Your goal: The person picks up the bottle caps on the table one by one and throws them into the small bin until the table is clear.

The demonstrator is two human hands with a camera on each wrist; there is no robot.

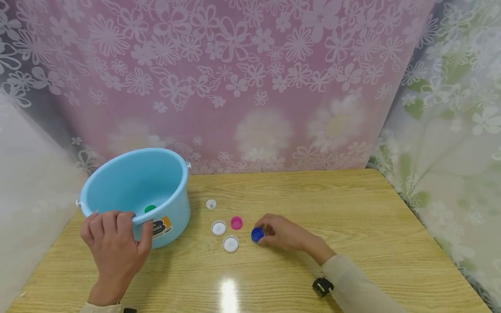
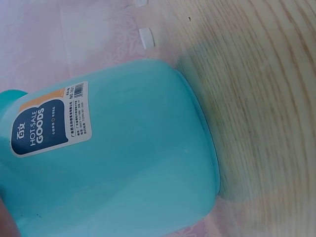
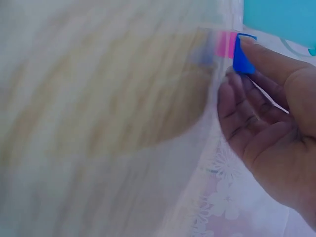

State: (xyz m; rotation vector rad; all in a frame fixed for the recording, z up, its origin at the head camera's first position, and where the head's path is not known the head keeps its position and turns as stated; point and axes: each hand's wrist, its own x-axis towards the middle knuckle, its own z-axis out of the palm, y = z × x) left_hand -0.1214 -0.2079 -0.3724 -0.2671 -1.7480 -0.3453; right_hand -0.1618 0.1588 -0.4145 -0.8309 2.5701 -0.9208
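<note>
My left hand (image 1: 114,243) grips the near rim of a light blue bucket (image 1: 181,217), thumb outside beside its printed label (image 1: 161,227). The bucket stands on the left of the table; its wall (image 2: 143,133) fills much of the left wrist view. Inside it, partly hidden by the rim, lies a green cap (image 1: 150,208). Between thumb and fingers my right hand (image 1: 283,234) pinches a blue bottle cap (image 1: 257,235) at the tabletop, hollow side up. The same blue cap (image 3: 244,54) shows edge-on in the right wrist view. Just left of it lies a pink cap (image 1: 236,223).
Two white caps with clear rims, one cap (image 1: 218,228) and another cap (image 1: 231,244), lie between bucket and right hand. A smaller white cap (image 1: 211,204) sits farther back. The wooden table (image 1: 332,195) ends at a flowered pink curtain (image 1: 250,87).
</note>
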